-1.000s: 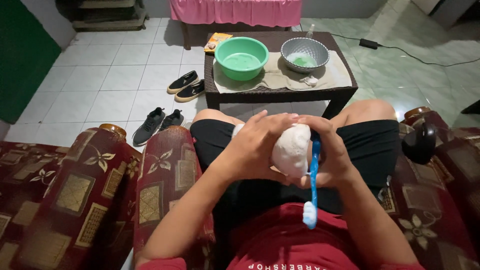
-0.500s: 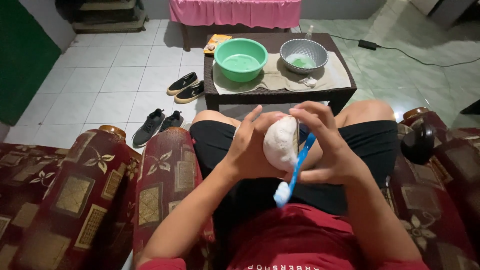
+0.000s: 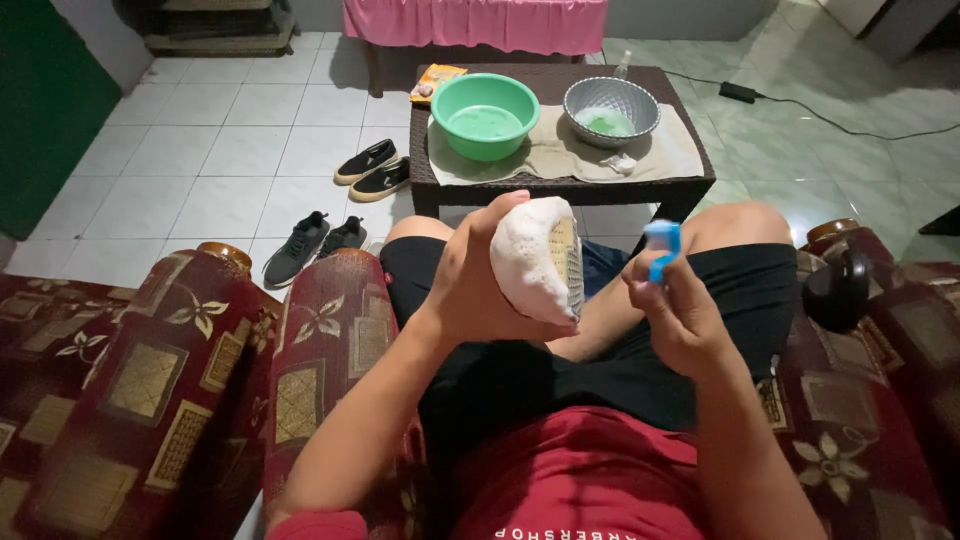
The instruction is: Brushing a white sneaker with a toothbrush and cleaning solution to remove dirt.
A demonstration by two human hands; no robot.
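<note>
Two basins on the table — one green, one metal — and four shoes on the floor

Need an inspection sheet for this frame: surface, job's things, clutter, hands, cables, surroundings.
Surface: dark low table ahead of the knees, a beige cloth spread on it.
Job's things: foam-covered white shoe in the left hand; blue brush in the right hand.
Clutter: green basin and metal bowl on the cloth; a small packet at the table's far corner.
Hands: left grips the shoe, right grips the brush, apart from the shoe.
Cables: a black cable runs across the floor on the right.
Surroundings: patterned red armchair; two pairs of shoes on white tiles; pink-draped furniture behind.
</note>
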